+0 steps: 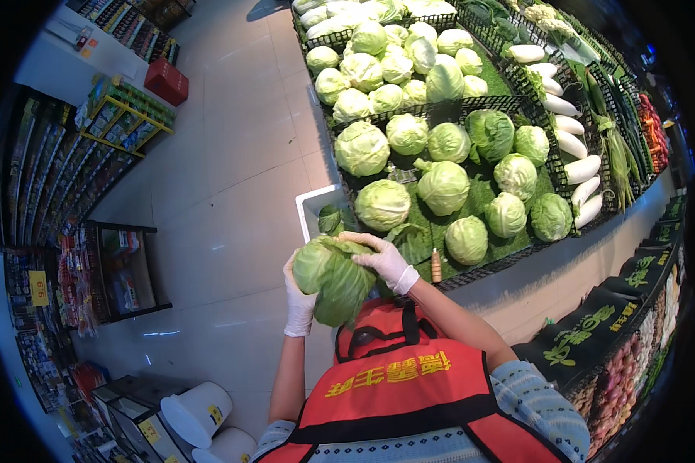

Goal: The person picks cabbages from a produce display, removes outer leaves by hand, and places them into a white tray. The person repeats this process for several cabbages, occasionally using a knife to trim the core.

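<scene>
Both hands wear thin white gloves and hold one cabbage (318,269) in front of the red apron. My left hand (301,298) supports it from the left and below. My right hand (382,260) grips a loose dark green outer leaf (344,289) at its upper right side. Just beyond the cabbage, a white foam box (302,217) on the left of the display contains green leaves. Several round cabbages (443,188) rest on green matting in the black-edged display. A wooden-handled tool (436,266) lies near its front edge, its other end hidden.
A black lattice divider (498,103) separates the nearer cabbages from more behind. White radishes (582,169) line the right side. Black covered bins with onions (614,370) stand lower right. Shop shelves (46,168) and white buckets (200,408) are at the left, across the tiled floor.
</scene>
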A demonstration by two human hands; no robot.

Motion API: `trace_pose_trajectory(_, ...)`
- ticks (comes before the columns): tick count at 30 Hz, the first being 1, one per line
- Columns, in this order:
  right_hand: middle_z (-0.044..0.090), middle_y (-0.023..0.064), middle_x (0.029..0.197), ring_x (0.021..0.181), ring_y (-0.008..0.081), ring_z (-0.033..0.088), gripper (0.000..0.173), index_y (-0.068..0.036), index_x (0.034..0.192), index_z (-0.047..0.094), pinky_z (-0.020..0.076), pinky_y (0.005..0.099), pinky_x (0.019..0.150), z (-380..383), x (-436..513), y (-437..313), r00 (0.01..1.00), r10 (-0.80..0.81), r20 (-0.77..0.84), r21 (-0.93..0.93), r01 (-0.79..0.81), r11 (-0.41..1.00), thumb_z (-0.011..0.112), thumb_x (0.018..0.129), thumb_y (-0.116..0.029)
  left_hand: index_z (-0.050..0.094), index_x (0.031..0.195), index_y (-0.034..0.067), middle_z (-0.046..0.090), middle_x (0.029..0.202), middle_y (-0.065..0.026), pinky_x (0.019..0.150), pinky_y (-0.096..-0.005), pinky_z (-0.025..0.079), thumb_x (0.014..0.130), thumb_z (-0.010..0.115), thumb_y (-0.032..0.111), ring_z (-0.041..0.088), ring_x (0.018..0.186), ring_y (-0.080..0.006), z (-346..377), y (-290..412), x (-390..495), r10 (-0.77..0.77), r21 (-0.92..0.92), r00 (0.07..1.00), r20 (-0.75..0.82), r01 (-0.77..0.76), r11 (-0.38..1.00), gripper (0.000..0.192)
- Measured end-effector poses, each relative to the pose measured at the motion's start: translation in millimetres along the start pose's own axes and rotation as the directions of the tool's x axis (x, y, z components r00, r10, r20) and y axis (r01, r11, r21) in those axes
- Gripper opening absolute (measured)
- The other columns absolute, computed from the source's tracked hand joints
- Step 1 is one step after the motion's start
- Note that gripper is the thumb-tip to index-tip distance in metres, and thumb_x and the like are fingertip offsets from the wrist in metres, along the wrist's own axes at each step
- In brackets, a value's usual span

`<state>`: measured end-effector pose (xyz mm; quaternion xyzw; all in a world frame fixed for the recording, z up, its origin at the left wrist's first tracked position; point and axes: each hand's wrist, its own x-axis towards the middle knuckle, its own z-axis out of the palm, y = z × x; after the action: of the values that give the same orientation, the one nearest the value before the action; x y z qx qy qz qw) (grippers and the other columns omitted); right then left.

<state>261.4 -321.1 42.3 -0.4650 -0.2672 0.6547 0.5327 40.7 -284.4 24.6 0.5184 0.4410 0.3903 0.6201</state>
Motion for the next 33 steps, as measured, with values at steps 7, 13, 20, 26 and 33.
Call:
trace_pose_trajectory(7,0.068,0.0086,0.117,0.109,0.0163,0.060,0.031,-0.001,0.115,0.070,0.0446,0.0310,0.101,72.9,57.0,33.4,0.994,-0.086,-0.069,-0.182,0.073,0.981,0.072,0.084,-0.004,0.033,0.142,0.005,0.048,0.136,-0.0108,0.107,-0.0391,0.042,0.059,0.092,0.034,0.050,0.125,-0.0243,-118.4,13.6,15.3,-0.193,-0.215,0.976,0.101,0.211,0.953,0.106)
trace_pose_trajectory(13,0.070,0.0076,0.108,0.099,0.0140,0.063,0.026,0.001,0.109,0.072,0.0489,0.0285,0.092,117.0,80.1,49.8,0.965,-0.187,-0.184,-0.254,0.138,0.957,0.070,0.084,0.000,0.029,0.147,0.007,0.046,0.138,-0.0098,0.109,-0.0405,0.042,0.059,0.090,0.032,0.049,0.128,-0.0253,-166.7,10.5,23.9,-0.258,-0.351,0.959,0.122,0.284,0.892,0.110)
trace_pose_trajectory(20,0.071,0.0055,0.098,0.086,0.0113,0.064,0.023,0.002,0.107,0.071,0.0519,0.0255,0.082,132.8,96.2,51.7,0.918,-0.096,-0.385,0.050,0.124,0.991,0.071,0.084,0.000,0.038,0.146,0.009,0.049,0.142,-0.0091,0.110,-0.0440,0.043,0.071,0.082,0.027,0.050,0.130,-0.0266,-189.8,-41.6,32.6,-0.328,-0.557,0.937,0.121,0.338,0.759,0.089)
trace_pose_trajectory(26,0.070,0.0065,0.092,0.078,0.0151,0.069,0.010,-0.002,0.101,0.067,0.0578,0.0290,0.070,110.6,111.2,61.6,0.881,0.114,-0.458,0.438,0.112,0.892,0.063,0.092,-0.003,0.044,0.143,0.011,0.049,0.145,-0.0107,0.109,-0.0506,0.043,0.075,0.080,0.035,0.049,0.131,-0.0301,-186.8,-60.7,36.5,-0.377,-0.811,0.907,0.186,0.358,0.463,0.081)
trace_pose_trajectory(33,0.070,0.0062,0.102,0.090,0.0114,0.064,0.022,0.001,0.108,0.070,0.0516,0.0249,0.083,114.2,115.9,68.4,0.785,-0.129,-0.606,0.201,0.307,0.930,0.071,0.087,-0.002,0.046,0.143,0.012,0.049,0.145,-0.0102,0.110,-0.0518,0.041,0.079,0.077,0.043,0.049,0.131,-0.0305,-168.7,-43.0,58.1,-0.334,-0.814,0.938,0.089,0.262,0.519,0.077)
